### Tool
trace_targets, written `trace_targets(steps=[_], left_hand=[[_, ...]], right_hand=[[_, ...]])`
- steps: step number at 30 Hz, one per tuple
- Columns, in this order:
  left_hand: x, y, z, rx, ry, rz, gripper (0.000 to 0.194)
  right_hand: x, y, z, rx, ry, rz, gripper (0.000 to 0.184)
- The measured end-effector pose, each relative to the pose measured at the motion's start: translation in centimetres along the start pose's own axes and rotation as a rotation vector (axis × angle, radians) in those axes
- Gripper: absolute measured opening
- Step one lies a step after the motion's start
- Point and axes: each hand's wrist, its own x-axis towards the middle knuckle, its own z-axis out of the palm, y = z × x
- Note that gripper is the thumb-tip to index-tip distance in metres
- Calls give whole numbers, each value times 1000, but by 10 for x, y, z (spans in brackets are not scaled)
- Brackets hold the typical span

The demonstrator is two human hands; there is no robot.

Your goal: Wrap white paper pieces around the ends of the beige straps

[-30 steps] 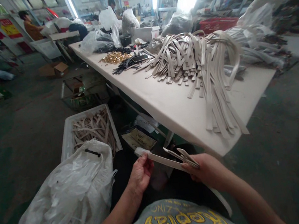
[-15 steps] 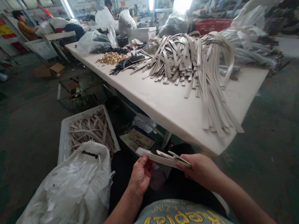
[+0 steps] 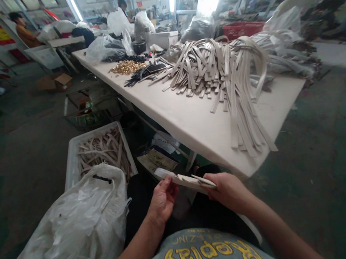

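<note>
Above my lap, my right hand (image 3: 226, 189) is closed around several pale strips (image 3: 189, 181), whose ends stick out toward the left. My left hand (image 3: 165, 196) pinches the far end of one strip between thumb and fingers, close to a whitish, film-like tip (image 3: 162, 173). A large heap of similar light-grey straps (image 3: 215, 66) lies on the table, some of them trailing toward its near corner. How many strips are inside my right hand is hidden by the fingers.
The table (image 3: 185, 121) slants away ahead, holding gold-coloured small parts (image 3: 128, 67), dark strips (image 3: 138, 76) and plastic bags. At my left stand a white crate (image 3: 72, 160) of strips and a bulky white sack (image 3: 68, 238). A red basket (image 3: 239, 30) sits behind the heap. Two people work farther back.
The view has shifted slightly. The strips in my right hand sit closer together and at a slightly different angle; both hands keep their hold.
</note>
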Motion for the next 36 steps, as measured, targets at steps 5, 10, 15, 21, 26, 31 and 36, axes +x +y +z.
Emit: trace_targets(steps=[5,10,15,21,26,31,36], left_hand=[[-9,-11,10,34,-95,-89,5],[-11,2,8,58,-157,-148,8],[-18,-3,16,202,-358,-188,8],[-26,1,20,181,-418,-226,12],[5,34,28,-10,-368,-119,34],[47,97,41,-153,-186,207,37],[54,140,40,-113,-46,606,18]], right_hand=[[12,-9,6,211,35,-89,21],[14,14,7,407,273,-328,28],[10,5,13,204,149,-510,34],[8,-1,13,192,126,-588,26],[-11,5,-3,319,-11,-559,22],[-29,8,3,402,-192,-474,31],[-25,13,18,468,-235,-413,34]])
